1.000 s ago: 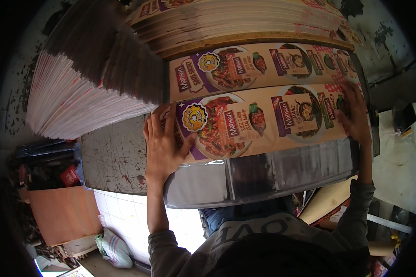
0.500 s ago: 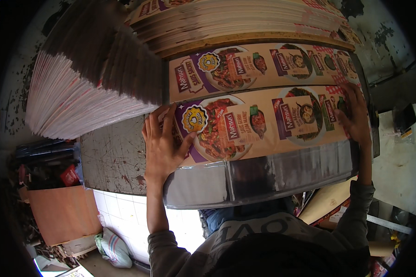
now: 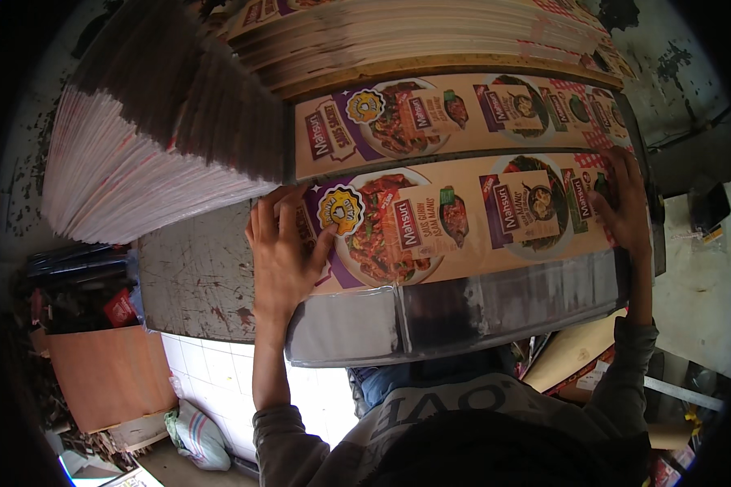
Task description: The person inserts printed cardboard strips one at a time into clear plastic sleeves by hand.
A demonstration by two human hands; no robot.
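Observation:
A long printed cardboard sheet (image 3: pixel 471 219) with pictures of food lies across the grey work table in front of me. At its left end is my left hand (image 3: pixel 284 247), fingers bent along the edge and thumb apart on the printed face. My right hand (image 3: pixel 625 203) rests at the opposite end, fingers stretched out and thumb spread over the print. Neither hand lifts the sheet. Just beyond it lies a second printed sheet (image 3: pixel 495 109) of the same pattern, with a narrow dark gap between the two.
A wooden strip (image 3: pixel 463 65) runs behind the sheets, with a tall stack of printed sheets (image 3: pixel 414 40) beyond. To the left leans a thick stack of pale-edged sheets (image 3: pixel 146 178). The table's near edge has a shiny grey covering (image 3: pixel 455 312). A brown box (image 3: pixel 110 377) stands lower left.
My left hand has shifted very slightly to the left, its thumb along with it. The right hand and the sheet between them look nearly still.

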